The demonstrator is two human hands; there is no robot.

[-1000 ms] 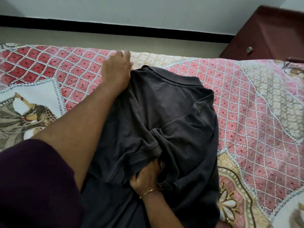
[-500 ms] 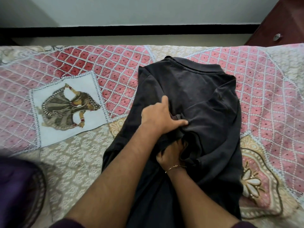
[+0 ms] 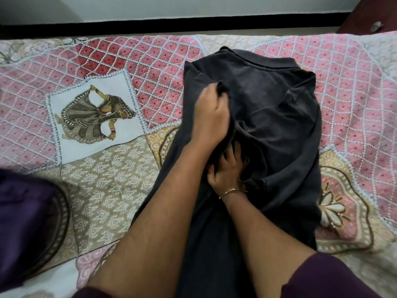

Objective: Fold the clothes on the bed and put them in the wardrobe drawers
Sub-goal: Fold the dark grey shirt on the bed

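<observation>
I see a dark grey shirt [image 3: 268, 117] lying on the bedspread [image 3: 133, 190], spread from the centre of my view toward twelve and one o'clock, with its lower part running down between the two forearms toward six o'clock. Its collar end sits at the far side, near the edge of the bed at twelve o'clock.

My left hand [image 3: 209, 116] reaches in from seven o'clock and sits just left of centre. Its fingers are curled tight around a bunched fold of the shirt, with a small tuft of cloth sticking up above the knuckles. My right hand [image 3: 228, 168] comes in from five o'clock, directly below the left hand and touching it. Its fingers are bent and dug into the gathered fabric, gripping a fold; the fingertips disappear under the cloth. A thin gold bangle [image 3: 233, 192] circles that wrist.

The bedspread shows pink diamond patterning across the far half, a beige patterned patch at eight o'clock, and a white panel with a printed dancing figure [image 3: 94, 114] at ten o'clock. A dark purple cloth [image 3: 25, 220] lies at the eight o'clock edge, too blurred for me to identify. At the one o'clock corner I can see a piece of dark red wooden furniture [image 3: 369, 16] with a round metal knob; whether it is open or holds anything I cannot tell.
</observation>
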